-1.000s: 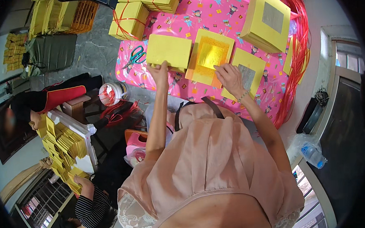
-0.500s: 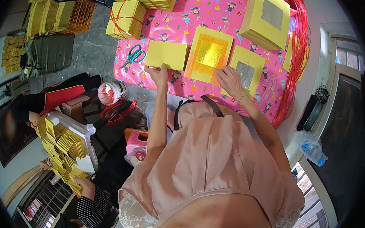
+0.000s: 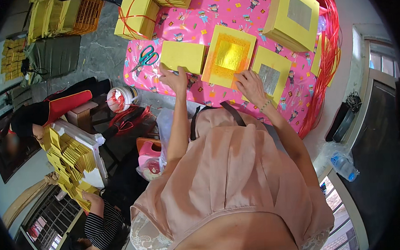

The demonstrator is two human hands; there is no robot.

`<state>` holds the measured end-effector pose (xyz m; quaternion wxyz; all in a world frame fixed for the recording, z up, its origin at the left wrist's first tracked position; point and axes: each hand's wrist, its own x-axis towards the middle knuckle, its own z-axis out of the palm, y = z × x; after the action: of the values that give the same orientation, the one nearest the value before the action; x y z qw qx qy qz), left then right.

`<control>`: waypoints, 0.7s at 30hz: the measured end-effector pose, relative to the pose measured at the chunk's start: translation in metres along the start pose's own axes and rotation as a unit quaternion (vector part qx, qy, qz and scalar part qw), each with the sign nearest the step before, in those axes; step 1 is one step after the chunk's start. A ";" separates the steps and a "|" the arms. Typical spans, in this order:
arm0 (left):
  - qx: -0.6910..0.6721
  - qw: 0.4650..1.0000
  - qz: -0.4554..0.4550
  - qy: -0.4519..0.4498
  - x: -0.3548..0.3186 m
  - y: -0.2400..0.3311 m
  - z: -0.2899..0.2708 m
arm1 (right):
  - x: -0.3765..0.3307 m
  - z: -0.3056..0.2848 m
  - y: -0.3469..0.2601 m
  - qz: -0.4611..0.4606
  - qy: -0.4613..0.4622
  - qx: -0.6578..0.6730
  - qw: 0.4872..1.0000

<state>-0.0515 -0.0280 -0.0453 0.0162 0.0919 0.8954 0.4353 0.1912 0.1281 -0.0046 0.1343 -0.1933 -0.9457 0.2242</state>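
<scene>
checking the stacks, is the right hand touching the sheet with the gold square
Touching: the head view shows the right hand resting on the gold-square sheet's lower right corner.

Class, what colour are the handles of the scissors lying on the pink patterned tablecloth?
Teal-green, on the scissors; the head view shows them best.

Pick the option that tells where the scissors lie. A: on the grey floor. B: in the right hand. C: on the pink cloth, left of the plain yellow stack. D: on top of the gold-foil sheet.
C: the scissors with green handles lie flat on the pink cloth, just left of the plain yellow stack that the left hand touches.
</scene>
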 end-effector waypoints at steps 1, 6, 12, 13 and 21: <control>0.087 0.996 0.004 -0.012 -0.003 0.012 -0.002 | -0.002 0.000 0.002 0.006 0.000 -0.002 1.000; 0.153 0.950 0.264 -0.068 0.006 -0.002 -0.004 | -0.003 -0.007 -0.005 0.013 -0.021 0.011 1.000; 0.182 0.934 0.264 -0.160 0.005 -0.017 0.004 | -0.013 -0.002 -0.009 0.011 -0.047 0.006 0.999; 0.190 0.932 0.264 -0.157 0.004 -0.015 0.004 | -0.014 -0.001 -0.008 0.011 -0.048 -0.002 0.999; 0.209 0.925 0.273 -0.164 0.003 -0.014 0.005 | -0.021 0.005 -0.001 0.005 0.001 0.058 0.998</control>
<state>-0.0561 -0.0320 -0.0597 0.0236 0.4041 0.8911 0.2050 0.2083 0.1167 -0.0118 0.1456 -0.1904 -0.9299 0.2790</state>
